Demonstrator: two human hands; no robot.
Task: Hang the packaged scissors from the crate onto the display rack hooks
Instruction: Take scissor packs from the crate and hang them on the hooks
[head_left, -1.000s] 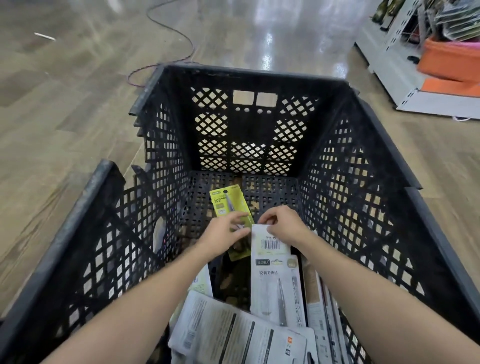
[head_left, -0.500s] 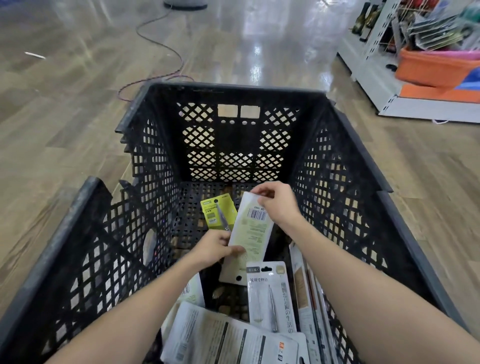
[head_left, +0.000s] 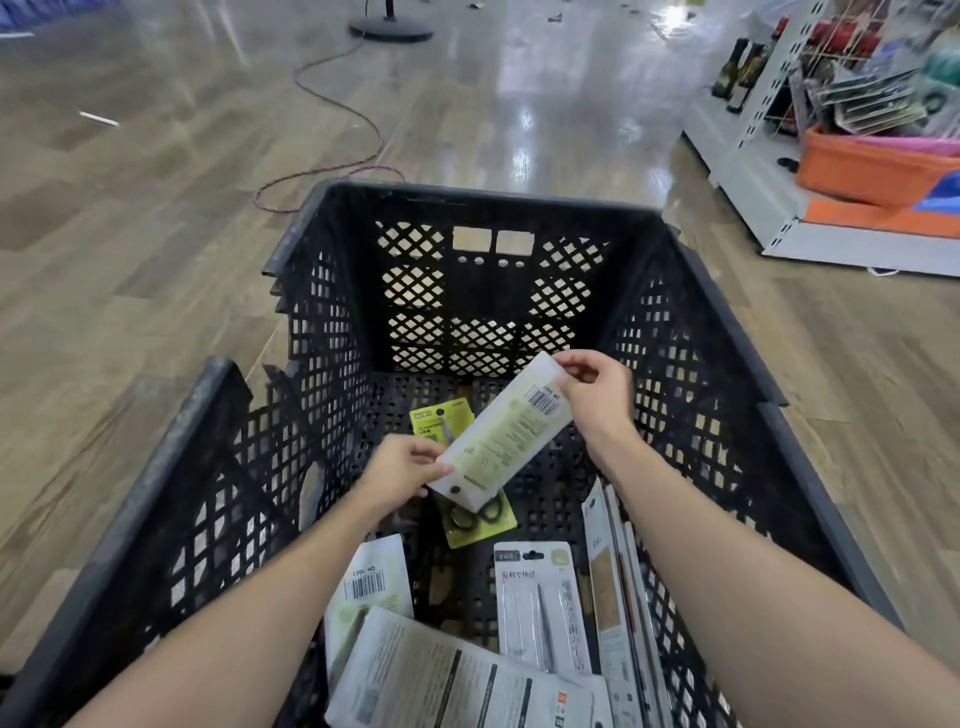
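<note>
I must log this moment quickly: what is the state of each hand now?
Left hand: pinches the lower end of the white package.
Right hand: pinches the upper end of the same package.

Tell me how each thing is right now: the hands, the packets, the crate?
Left hand: pinching the white packet's lower end.
Right hand: pinching its upper end.
White packet: lifted, tilted, barcode side up.
Yellow scissors packet: lying on the crate floor, partly hidden.
Crate: open-topped, more packets at its near end.
Display rack: packets already hanging.
</note>
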